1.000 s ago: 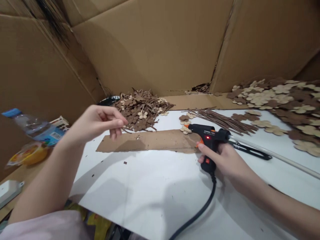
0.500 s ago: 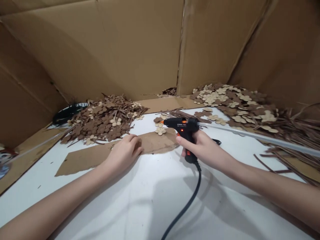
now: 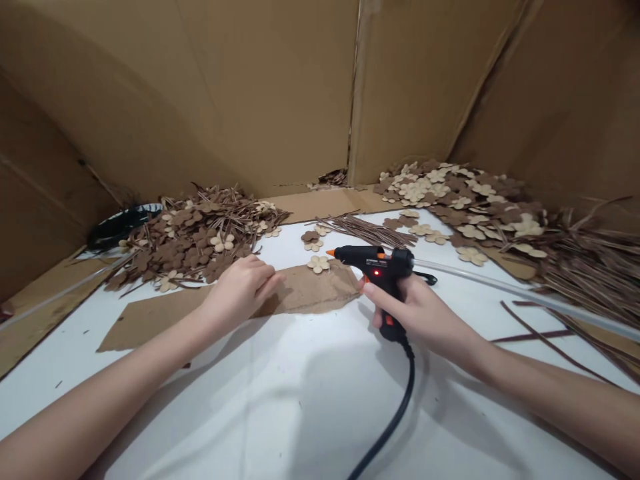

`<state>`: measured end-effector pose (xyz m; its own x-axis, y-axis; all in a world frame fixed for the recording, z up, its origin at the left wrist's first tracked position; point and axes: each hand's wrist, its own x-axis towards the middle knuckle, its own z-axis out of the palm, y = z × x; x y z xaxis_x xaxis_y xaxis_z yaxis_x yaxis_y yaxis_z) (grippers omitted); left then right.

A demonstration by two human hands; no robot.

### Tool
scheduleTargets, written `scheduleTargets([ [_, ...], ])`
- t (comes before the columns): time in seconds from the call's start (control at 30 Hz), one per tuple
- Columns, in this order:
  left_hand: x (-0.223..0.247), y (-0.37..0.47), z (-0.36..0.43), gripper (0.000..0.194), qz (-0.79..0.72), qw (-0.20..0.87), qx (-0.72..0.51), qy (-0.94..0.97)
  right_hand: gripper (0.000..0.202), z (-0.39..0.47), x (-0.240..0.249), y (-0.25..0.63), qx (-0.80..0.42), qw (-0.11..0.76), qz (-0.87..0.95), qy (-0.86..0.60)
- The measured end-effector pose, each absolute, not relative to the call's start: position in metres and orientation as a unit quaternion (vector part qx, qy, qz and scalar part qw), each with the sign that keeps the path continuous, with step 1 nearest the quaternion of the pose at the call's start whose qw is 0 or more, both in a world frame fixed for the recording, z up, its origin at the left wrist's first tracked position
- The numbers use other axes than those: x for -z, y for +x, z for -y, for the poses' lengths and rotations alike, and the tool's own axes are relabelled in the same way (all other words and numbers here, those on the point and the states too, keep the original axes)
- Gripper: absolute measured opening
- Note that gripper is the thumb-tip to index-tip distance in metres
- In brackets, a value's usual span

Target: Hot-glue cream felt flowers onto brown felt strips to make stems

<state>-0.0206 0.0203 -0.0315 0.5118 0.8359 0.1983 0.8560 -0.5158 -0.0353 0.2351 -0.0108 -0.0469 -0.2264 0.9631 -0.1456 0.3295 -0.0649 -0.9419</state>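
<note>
My right hand point(image 3: 417, 307) grips a black hot glue gun point(image 3: 370, 261) with an orange tip and a lit red light. A long clear glue stick point(image 3: 480, 271) runs out of its back. Below the nozzle, a beige flower cutout point(image 3: 318, 264) lies at the far edge of a torn cardboard strip point(image 3: 315, 291). My left hand point(image 3: 245, 287) is over that strip, its fingers curled in; whatever they might pinch is hidden. Just beyond the strip rest a brown flower cutout point(image 3: 311, 237) and a beige one partly beside it.
At the left is a heap of brown and beige flowers point(image 3: 195, 243) mixed with thin strips. Another flower pile point(image 3: 450, 193) stands at the right, beside bundled brown strips point(image 3: 595, 260). Cardboard walls point(image 3: 270, 93) enclose the white work surface point(image 3: 270, 393). The gun's black cord point(image 3: 395, 420) trails toward me.
The glue gun has pulled back to the right, its tip now away from the flowers. My left hand has shifted slightly left, its thumb straighter. The view has shifted a little too.
</note>
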Motion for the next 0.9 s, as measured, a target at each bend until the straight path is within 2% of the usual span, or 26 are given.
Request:
scheduleTargets([
  [0.33, 0.059, -0.022, -0.017, 0.024, 0.491, 0.000, 0.059, -0.869, 0.028, 0.010, 0.053, 0.238, -0.501, 0.323, 0.599, -0.534],
  [0.47, 0.059, -0.023, -0.016, 0.026, 0.484, -0.010, 0.071, -0.872, 0.029, 0.011, 0.052, 0.236, -0.511, 0.328, 0.586, -0.537],
  [0.67, 0.058, -0.022, -0.016, 0.012, 0.509, -0.032, 0.084, -0.856, 0.029, 0.013, 0.050, 0.236, -0.520, 0.324, 0.579, -0.538],
  [0.77, 0.057, -0.023, -0.018, 0.019, 0.482, -0.021, 0.076, -0.872, 0.029, 0.013, 0.050, 0.236, -0.523, 0.324, 0.577, -0.538],
  [0.9, 0.058, -0.024, -0.021, 0.026, 0.433, 0.057, 0.033, -0.899, 0.028, 0.013, 0.052, 0.236, -0.531, 0.319, 0.574, -0.536],
])
